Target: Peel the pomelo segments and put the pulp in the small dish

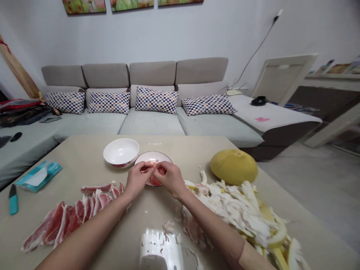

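Observation:
My left hand [138, 180] and my right hand [171, 179] meet fingertip to fingertip over a dark-rimmed white plate [141, 159]. Both are pinched closed on a small piece of red pomelo flesh [154, 180], partly covered by my fingers. Loose bits of the same pulp lie on the plate. Left of my left arm, several red pomelo segments [71, 217] rest in a row on the table, pale membrane still on them. Beside my right arm is a heap of white and yellow pomelo peel [227, 204], with thin membrane scraps [192, 227] near the forearm.
A whole yellow pomelo [234, 166] sits behind the peel heap. Touching the plate's left side is a white bowl [121, 151]. At the table's left are a blue tissue pack [39, 176] and a teal-handled knife [13, 202]. Small seeds [161, 243] lie near the front edge.

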A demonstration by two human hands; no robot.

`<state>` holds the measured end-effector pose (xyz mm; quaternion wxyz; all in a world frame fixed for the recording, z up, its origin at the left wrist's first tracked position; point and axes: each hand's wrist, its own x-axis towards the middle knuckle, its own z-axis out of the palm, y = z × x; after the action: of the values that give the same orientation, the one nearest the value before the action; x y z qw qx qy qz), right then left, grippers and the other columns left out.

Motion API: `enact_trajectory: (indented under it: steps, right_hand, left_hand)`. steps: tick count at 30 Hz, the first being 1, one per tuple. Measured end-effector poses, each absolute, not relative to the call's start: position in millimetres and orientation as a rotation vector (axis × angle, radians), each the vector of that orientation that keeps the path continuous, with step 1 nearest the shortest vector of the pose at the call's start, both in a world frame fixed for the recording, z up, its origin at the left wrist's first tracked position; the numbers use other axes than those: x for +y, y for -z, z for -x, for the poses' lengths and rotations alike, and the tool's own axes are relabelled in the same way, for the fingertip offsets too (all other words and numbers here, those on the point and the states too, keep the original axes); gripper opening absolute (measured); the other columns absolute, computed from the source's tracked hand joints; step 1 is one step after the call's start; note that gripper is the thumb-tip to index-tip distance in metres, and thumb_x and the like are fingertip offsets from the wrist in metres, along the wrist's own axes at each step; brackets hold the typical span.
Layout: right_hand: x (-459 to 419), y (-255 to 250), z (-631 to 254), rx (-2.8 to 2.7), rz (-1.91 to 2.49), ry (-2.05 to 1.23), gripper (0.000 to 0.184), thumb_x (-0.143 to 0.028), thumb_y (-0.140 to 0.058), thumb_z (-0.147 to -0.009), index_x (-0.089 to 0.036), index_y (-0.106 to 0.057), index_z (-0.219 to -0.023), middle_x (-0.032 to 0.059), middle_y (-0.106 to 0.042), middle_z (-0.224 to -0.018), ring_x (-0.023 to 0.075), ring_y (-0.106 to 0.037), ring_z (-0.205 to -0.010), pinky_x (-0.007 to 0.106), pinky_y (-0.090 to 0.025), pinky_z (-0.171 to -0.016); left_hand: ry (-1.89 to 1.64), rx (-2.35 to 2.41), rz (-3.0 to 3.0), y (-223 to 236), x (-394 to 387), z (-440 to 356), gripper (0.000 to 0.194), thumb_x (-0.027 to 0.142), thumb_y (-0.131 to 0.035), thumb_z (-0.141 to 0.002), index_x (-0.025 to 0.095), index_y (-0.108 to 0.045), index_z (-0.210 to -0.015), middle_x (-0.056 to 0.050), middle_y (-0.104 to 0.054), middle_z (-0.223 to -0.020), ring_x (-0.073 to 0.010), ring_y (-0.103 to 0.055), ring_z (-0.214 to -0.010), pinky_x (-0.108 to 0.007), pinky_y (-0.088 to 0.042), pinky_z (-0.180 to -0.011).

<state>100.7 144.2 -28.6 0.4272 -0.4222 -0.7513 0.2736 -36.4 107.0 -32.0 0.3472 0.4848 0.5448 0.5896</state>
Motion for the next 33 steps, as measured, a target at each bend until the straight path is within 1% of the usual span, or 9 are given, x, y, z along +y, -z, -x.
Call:
enact_trajectory:
  steps: [4, 9, 11, 15, 18, 22, 25, 29, 33]
  right_hand:
    - [147, 30, -96, -1.740, 1.086, -0.791, 0.014, -0.030, -0.058, -0.071, -0.019, -0.062, -0.063, 0.0000, -0.057, -0.059, 0.0139, -0.049, -0.056, 0.025, -0.039, -0.056]
    - [159, 31, -103, -1.588, 1.116, -1.052, 0.014, -0.032, -0.061, -0.066, -0.018, -0.063, -0.066, -0.0021, -0.054, -0.053, 0.0123, -0.047, -0.051, 0.024, -0.038, -0.051]
    - [163, 30, -108, -1.557, 1.099, -1.177, 0.017, -0.034, -0.062, -0.066, -0.017, -0.064, -0.069, -0.0022, -0.055, -0.053, 0.0114, -0.047, -0.049, 0.024, -0.038, -0.049]
    - [165, 27, -116, -1.536, 1.037, -1.402, 0.026, -0.040, -0.063, -0.068, -0.015, -0.067, -0.075, 0.0005, -0.061, -0.062, 0.0091, -0.046, -0.047, 0.022, -0.037, -0.047]
    - [163, 25, -121, -1.545, 1.001, -1.514, 0.028, -0.042, -0.066, -0.068, -0.015, -0.068, -0.079, -0.0006, -0.060, -0.061, 0.0087, -0.047, -0.048, 0.022, -0.037, -0.047]
    - [164, 22, -126, -1.574, 0.981, -1.566, 0.030, -0.043, -0.069, -0.068, -0.016, -0.068, -0.081, -0.0021, -0.058, -0.060, 0.0085, -0.046, -0.050, 0.021, -0.036, -0.048]
    - [166, 20, -129, -1.610, 0.994, -1.557, 0.031, -0.044, -0.067, -0.069, -0.016, -0.067, -0.084, -0.0016, -0.059, -0.063, 0.0078, -0.045, -0.051, 0.021, -0.036, -0.049]
    - [167, 14, -140, -1.728, 1.050, -1.529, 0.030, -0.042, -0.065, -0.071, -0.015, -0.066, -0.082, -0.0024, -0.056, -0.060, 0.0075, -0.045, -0.050, 0.020, -0.035, -0.048]
    - [166, 2, -175, -1.943, 1.173, -1.492, 0.024, -0.036, -0.065, -0.069, -0.015, -0.069, -0.081, 0.0012, -0.064, -0.065, 0.0079, -0.046, -0.047, 0.021, -0.036, -0.047]
  left_hand:
    - [-1.592, 1.347, -1.113, 35, 111, 32, 0.016, 0.025, -0.075, -0.066, 0.016, -0.071, -0.078, -0.006, -0.073, -0.084, -0.0207, -0.067, -0.082, -0.032, -0.051, -0.081]
    - [-1.625, 1.198, -0.868, 38, 115, 37, 0.021, 0.027, -0.075, -0.068, 0.016, -0.067, -0.083, -0.005, -0.073, -0.086, -0.0182, -0.068, -0.084, -0.037, -0.052, -0.089]
    - [-1.594, 1.130, -0.786, 39, 114, 40, 0.021, 0.025, -0.076, -0.068, 0.015, -0.067, -0.083, -0.006, -0.073, -0.088, -0.0180, -0.069, -0.086, -0.037, -0.052, -0.092]
    - [-1.519, 1.024, -0.679, 38, 111, 45, 0.017, 0.018, -0.074, -0.071, 0.015, -0.068, -0.087, -0.006, -0.072, -0.090, -0.0168, -0.069, -0.088, -0.035, -0.052, -0.094]
    - [-1.469, 0.970, -0.645, 36, 111, 44, 0.014, 0.014, -0.072, -0.073, 0.014, -0.069, -0.086, -0.007, -0.072, -0.089, -0.0157, -0.068, -0.085, -0.034, -0.052, -0.095]
    - [-1.412, 0.922, -0.640, 30, 110, 43, 0.013, 0.011, -0.071, -0.073, 0.013, -0.070, -0.086, -0.008, -0.072, -0.090, -0.0154, -0.068, -0.085, -0.034, -0.051, -0.096]
    - [-1.373, 0.902, -0.645, 27, 108, 41, 0.012, 0.008, -0.069, -0.074, 0.011, -0.071, -0.086, -0.009, -0.072, -0.093, -0.0162, -0.067, -0.089, -0.033, -0.050, -0.096]
    - [-1.339, 0.922, -0.626, 26, 108, 40, 0.013, 0.005, -0.065, -0.077, 0.010, -0.072, -0.087, -0.011, -0.072, -0.095, -0.0165, -0.067, -0.091, -0.032, -0.051, -0.096]
    - [-1.318, 0.948, -0.599, 29, 110, 42, 0.013, 0.002, -0.062, -0.078, 0.009, -0.072, -0.084, -0.012, -0.072, -0.095, -0.0166, -0.067, -0.090, -0.032, -0.053, -0.094]
